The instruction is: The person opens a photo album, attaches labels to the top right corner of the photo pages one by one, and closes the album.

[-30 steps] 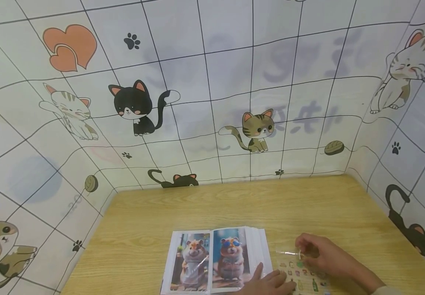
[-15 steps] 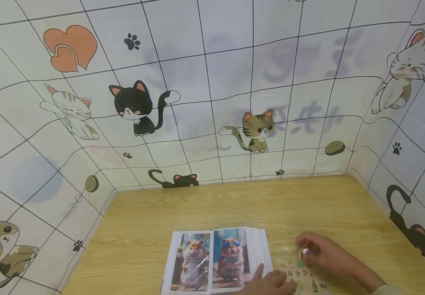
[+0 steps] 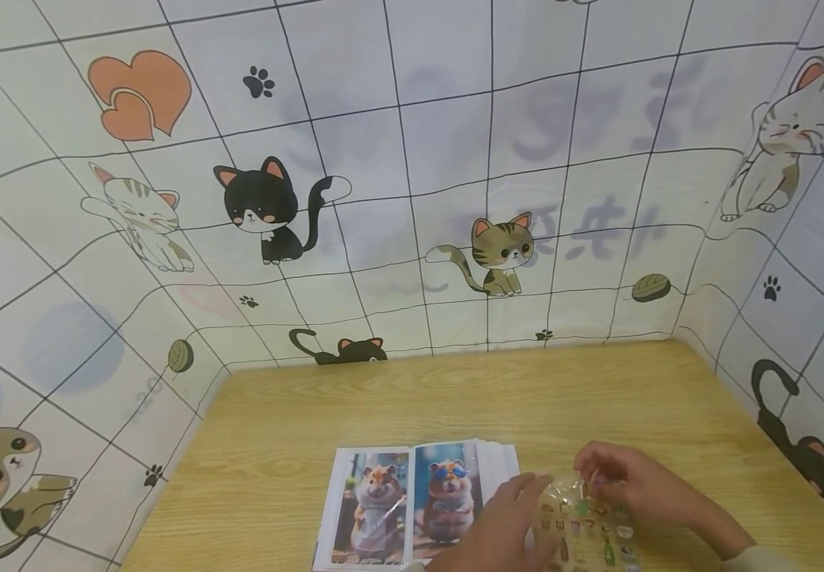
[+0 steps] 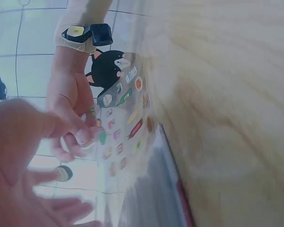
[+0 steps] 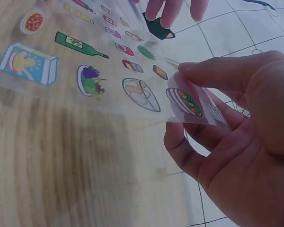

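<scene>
A clear sticker sheet (image 3: 579,528) printed with small food and bottle pictures stands partly raised off the table, right of an open photo album (image 3: 376,508). My right hand (image 3: 633,485) pinches the sheet near its edge; in the right wrist view, the thumb of this hand (image 5: 255,127) is in front and other fingers are behind the sheet (image 5: 109,78). Between album and sheet is my left hand (image 3: 500,520), its fingers extended toward the sheet's far edge. The left wrist view shows the left hand (image 4: 19,156) with loosely spread fingers; whether they touch the sheet cannot be told.
The album shows two dressed hamster pictures and has more pages stacked at its right. Beneath everything lies a wood-grain table (image 3: 426,397). Cat-patterned cloth walls (image 3: 397,159) enclose its back and sides.
My left hand has lifted from the album's right edge and moved up toward the sheet's far edge. The right hand has risen slightly, and the sheet is bent up more.
</scene>
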Action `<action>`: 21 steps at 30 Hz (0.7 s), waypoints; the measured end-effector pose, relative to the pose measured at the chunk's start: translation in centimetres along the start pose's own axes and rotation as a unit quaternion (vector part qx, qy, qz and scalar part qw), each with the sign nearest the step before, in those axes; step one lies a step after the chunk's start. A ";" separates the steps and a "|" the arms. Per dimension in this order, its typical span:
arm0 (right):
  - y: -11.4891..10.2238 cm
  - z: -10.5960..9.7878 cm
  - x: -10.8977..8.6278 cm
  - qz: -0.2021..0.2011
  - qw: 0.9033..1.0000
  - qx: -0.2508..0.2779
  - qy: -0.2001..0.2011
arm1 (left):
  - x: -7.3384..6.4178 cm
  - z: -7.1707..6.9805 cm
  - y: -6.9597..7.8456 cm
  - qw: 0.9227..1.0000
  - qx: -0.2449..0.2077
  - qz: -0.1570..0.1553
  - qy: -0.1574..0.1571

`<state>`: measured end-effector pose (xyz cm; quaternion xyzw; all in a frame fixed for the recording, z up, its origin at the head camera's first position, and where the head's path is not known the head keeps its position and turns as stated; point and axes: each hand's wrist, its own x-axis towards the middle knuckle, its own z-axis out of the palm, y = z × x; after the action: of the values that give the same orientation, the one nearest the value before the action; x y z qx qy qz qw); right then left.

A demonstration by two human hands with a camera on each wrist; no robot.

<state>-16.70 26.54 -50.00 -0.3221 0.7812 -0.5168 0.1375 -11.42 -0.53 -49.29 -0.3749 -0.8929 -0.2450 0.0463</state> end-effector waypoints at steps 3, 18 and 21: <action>-0.5 -0.3 0.1 -0.017 1.000 0.024 -0.011 | 0.1 0.0 0.2 0.991 -0.102 -0.088 0.014; -3.4 -1.7 0.2 -0.042 0.988 0.138 -0.056 | 1.6 -0.6 0.2 0.855 -0.445 -0.266 0.028; -3.7 -1.5 0.3 -0.043 0.983 0.167 -0.062 | 1.9 -0.6 0.4 0.832 -0.475 -0.283 0.039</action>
<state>-16.43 26.48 -45.97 -0.3592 0.6594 -0.6243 0.2155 -12.58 0.66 -48.05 -0.0718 -0.7313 -0.6556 -0.1741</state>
